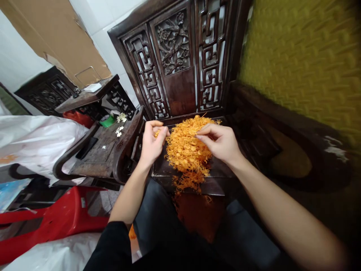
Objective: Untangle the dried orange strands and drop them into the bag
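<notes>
Orange thread heap [188, 150] lies on carved chair seat [169, 171]. Left hand [150, 143], left of heap, fingers pinched on a small tuft; right hand [220, 142] fingers pinched into heap top. Strands look light, soft, tangle-prone, probably brittle; best taken in small pinches.

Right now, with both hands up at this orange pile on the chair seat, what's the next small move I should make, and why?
Probably pull the right hand gently back toward you to tease a few strands free of the orange pile. Its fingertips already pinch at the heap's top edge, while the left hand holds a small tuft beside it. The strands look tangled and some hang over the seat's front edge, so a slow pull seems safer.
</notes>
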{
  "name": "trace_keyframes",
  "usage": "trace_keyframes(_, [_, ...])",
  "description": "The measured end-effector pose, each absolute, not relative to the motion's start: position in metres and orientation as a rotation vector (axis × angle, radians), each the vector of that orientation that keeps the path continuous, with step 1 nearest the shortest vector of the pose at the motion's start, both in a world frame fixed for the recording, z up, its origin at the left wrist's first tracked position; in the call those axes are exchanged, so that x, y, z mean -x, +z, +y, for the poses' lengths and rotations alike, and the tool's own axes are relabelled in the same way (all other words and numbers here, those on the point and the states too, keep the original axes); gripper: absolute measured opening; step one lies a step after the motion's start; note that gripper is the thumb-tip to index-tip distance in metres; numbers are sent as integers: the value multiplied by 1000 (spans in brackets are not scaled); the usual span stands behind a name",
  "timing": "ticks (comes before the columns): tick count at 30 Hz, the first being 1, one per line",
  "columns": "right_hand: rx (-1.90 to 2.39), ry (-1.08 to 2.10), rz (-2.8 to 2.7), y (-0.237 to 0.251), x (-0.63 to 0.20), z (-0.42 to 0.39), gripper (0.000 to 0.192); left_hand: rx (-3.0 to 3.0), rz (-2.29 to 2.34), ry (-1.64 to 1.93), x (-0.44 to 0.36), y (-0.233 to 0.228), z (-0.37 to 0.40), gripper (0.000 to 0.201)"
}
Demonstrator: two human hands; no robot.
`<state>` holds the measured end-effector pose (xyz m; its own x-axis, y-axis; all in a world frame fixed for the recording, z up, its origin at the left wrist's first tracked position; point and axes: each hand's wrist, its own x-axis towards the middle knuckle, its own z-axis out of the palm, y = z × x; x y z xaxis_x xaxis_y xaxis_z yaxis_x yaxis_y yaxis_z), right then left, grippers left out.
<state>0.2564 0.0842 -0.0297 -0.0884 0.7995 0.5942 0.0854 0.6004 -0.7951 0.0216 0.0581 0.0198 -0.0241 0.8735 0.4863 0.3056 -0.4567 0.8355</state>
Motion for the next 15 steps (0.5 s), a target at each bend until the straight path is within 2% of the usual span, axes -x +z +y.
trace_keyframes(5, [639,558,-1855,-26,-247,71,15,-2428,1212,929,-25,21,52,60])
trace_keyframes(6, [623,557,-1889,-27,-246,70,16,-2506,1185,844,-26,21,52,62])
trace_keyframes(8, [613,570,-1937,-28,-245,69,18,-2602,1174,768,-29,18,51,51])
trace_keyframes(10, [628,605,-1957,-31,-246,70,18,-2638,1191,805,-32,18,50,35])
trace_keyframes(12, [673,644,-1948,-35,-248,74,17,-2600,1209,950,-30,22,48,30])
trace_keyframes(15, [829,684,-1833,-43,-254,85,12,-2122,1266,1508,-19,38,48,30])
